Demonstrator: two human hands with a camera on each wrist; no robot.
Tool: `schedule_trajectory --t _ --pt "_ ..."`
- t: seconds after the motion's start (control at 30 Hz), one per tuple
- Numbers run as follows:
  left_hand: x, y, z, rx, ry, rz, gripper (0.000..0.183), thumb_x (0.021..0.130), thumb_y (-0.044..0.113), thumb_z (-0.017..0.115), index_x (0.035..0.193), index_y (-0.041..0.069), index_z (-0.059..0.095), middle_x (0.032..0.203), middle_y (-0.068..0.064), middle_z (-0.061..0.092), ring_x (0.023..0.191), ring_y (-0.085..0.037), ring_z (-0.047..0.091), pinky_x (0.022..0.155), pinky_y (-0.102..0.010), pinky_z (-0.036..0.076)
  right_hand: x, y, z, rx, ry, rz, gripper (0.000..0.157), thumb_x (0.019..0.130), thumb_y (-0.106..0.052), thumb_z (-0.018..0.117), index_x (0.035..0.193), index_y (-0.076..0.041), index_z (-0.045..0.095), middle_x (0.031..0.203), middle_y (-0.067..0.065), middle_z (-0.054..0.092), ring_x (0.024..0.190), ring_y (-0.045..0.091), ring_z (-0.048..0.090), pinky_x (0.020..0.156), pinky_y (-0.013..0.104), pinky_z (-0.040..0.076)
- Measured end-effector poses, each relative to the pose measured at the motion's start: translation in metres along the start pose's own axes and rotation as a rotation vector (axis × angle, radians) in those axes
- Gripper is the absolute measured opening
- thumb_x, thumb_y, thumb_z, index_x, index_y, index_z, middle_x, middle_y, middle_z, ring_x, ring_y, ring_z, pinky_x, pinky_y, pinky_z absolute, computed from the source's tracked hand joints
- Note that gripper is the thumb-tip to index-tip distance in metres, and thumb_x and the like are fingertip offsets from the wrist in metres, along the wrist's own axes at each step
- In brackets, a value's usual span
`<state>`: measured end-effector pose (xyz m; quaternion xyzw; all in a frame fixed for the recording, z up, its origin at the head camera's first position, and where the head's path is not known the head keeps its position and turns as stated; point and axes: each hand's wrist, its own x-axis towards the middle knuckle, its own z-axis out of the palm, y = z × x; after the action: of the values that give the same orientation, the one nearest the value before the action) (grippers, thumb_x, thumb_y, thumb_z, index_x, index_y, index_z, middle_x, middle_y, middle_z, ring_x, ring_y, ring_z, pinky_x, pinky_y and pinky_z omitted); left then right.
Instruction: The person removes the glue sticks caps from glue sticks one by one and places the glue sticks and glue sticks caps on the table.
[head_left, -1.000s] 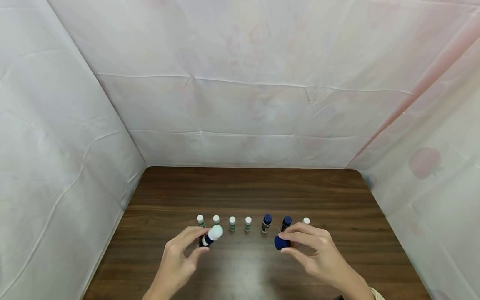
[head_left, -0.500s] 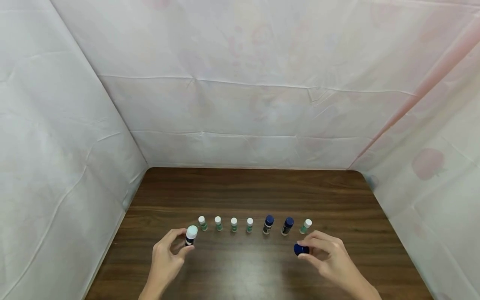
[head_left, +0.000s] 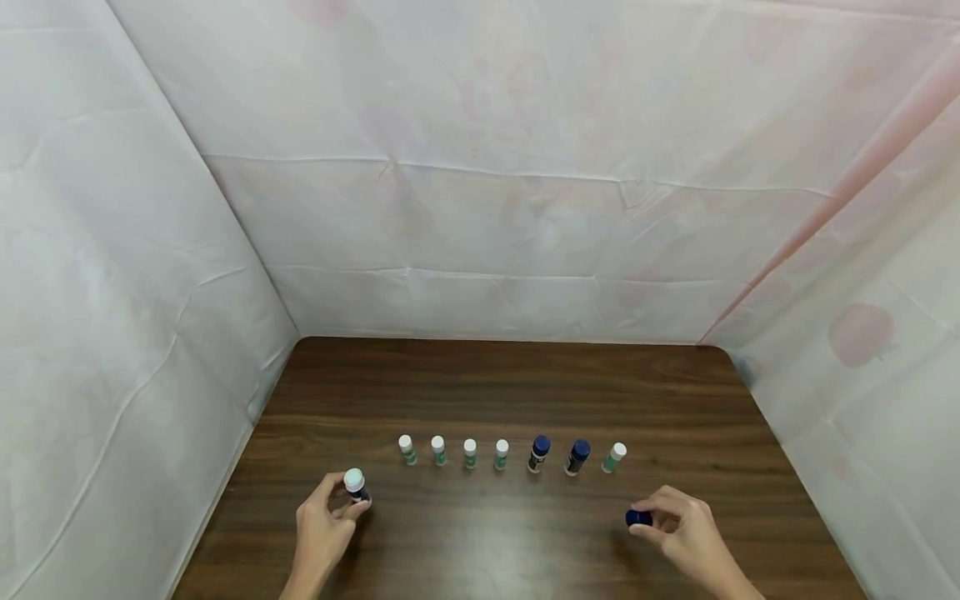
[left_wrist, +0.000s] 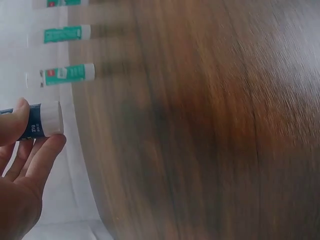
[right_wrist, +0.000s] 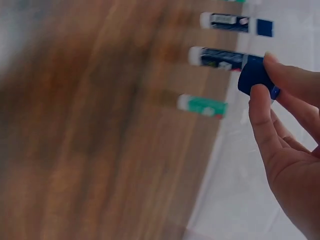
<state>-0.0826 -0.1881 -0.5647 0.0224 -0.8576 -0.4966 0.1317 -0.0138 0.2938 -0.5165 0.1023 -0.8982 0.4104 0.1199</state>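
My left hand (head_left: 322, 533) pinches a glue stick (head_left: 356, 482) with a dark blue label and a pale, uncapped-looking top, held upright left of the row. In the left wrist view its white base (left_wrist: 51, 119) points towards the table, and "21g" shows on the label. On the right, my right hand (head_left: 686, 533) holds a short dark blue cap (head_left: 639, 518) between thumb and fingers. The right wrist view shows this cap (right_wrist: 254, 76) overlapping a standing blue glue stick (right_wrist: 217, 57) behind it.
Across the brown wooden table (head_left: 480, 383) stands a row of glue sticks. Several small green ones with white tops, such as one glue stick (head_left: 470, 454), are on the left. Two blue-capped glue sticks (head_left: 538, 454) and another green glue stick (head_left: 613, 457) follow rightward. White cloth (head_left: 480, 217) walls the table.
My hands have moved apart and towards me: the left carries the glue stick leftward, the right carries the blue cap rightward. The standing row has come into full view and stays put.
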Motion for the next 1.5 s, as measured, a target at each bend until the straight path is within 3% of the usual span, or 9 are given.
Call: schedule_trajectory --t 0.2,0.43,0.63,0.87,1.13,1.4,1.5 --pt "0.004 -0.008 -0.004 0.049 0.01 -0.039 0.045 0.061 -0.016 0.08 0.099 0.002 0.062 0.095 -0.013 0.067 0.088 -0.027 0.067 0.066 -0.02 0.055 -0.012 0.022 0.003 -0.076 -0.019 0.138 0.025 0.061 -0.003 0.085 0.08 -0.011 0.072 0.071 -0.008 0.056 0.057 0.002 0.048 0.046 0.02 0.046" --pt "0.003 -0.016 -0.007 0.12 0.005 -0.07 0.042 0.064 -0.011 0.08 0.1 0.001 0.062 0.093 -0.014 0.068 0.082 -0.029 0.068 0.066 -0.033 0.057 -0.023 0.042 0.008 -0.105 -0.057 0.323 0.026 0.06 -0.001 0.085 0.08 -0.009 0.07 0.07 -0.005 0.053 0.057 0.004 0.047 0.049 0.019 0.045" --pt "0.003 -0.023 -0.006 0.169 0.047 -0.092 0.041 0.063 -0.01 0.082 0.096 0.004 0.063 0.088 -0.009 0.068 0.081 -0.023 0.066 0.063 -0.028 0.054 -0.029 0.052 0.011 -0.161 -0.099 0.479 0.026 0.061 -0.005 0.086 0.08 -0.01 0.07 0.073 -0.001 0.056 0.059 0.006 0.049 0.051 0.02 0.046" --pt "0.001 -0.03 -0.005 0.189 0.063 -0.127 0.04 0.063 -0.006 0.083 0.095 0.005 0.063 0.088 -0.008 0.068 0.082 -0.022 0.064 0.067 -0.036 0.054 -0.033 0.057 0.014 -0.201 -0.123 0.535 0.024 0.064 -0.008 0.085 0.083 -0.009 0.07 0.077 0.0 0.059 0.061 0.008 0.051 0.052 0.02 0.046" --pt "0.005 -0.035 -0.003 0.139 0.052 -0.147 0.04 0.065 -0.006 0.082 0.099 0.002 0.062 0.097 -0.018 0.068 0.091 -0.032 0.067 0.073 -0.041 0.055 -0.035 0.058 0.015 -0.214 -0.13 0.53 0.029 0.068 -0.006 0.083 0.093 0.0 0.069 0.084 0.006 0.058 0.063 0.011 0.051 0.052 0.02 0.045" --pt "-0.001 -0.035 -0.002 0.102 0.034 -0.212 0.039 0.07 -0.007 0.079 0.103 0.001 0.061 0.102 -0.024 0.066 0.087 -0.036 0.068 0.072 -0.041 0.056 -0.036 0.058 0.014 -0.207 -0.145 0.55 0.038 0.068 -0.007 0.082 0.101 0.001 0.065 0.091 0.009 0.06 0.068 0.013 0.053 0.055 0.022 0.046" --pt "-0.002 -0.036 -0.001 0.071 0.055 -0.212 0.038 0.07 -0.007 0.078 0.104 0.001 0.062 0.102 -0.024 0.066 0.086 -0.036 0.068 0.072 -0.035 0.057 -0.037 0.057 0.013 -0.223 -0.154 0.567 0.041 0.068 -0.009 0.083 0.104 0.002 0.064 0.094 0.01 0.06 0.07 0.014 0.053 0.055 0.023 0.045"
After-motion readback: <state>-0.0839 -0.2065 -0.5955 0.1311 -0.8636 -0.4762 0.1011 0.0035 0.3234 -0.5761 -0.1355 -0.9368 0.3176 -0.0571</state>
